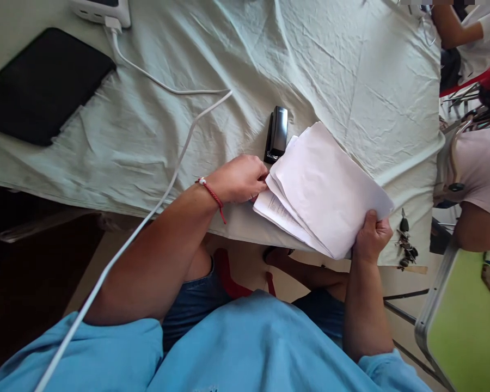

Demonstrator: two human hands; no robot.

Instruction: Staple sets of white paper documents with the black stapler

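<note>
Both hands, left hand (239, 179) and right hand (373, 237), grip papers (326, 190) over wrinkled tablecloth (228, 54).

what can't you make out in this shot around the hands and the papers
- Print on the lower sheets of the paper stack, head view: too small to read, mostly covered by the blank top sheet.
- Left hand fingertips: hidden under the stack's edge.
- Right hand fingers: behind the stack.
- Stapler: near end hidden by the papers.
- White charger: cut off by the top edge.
</note>
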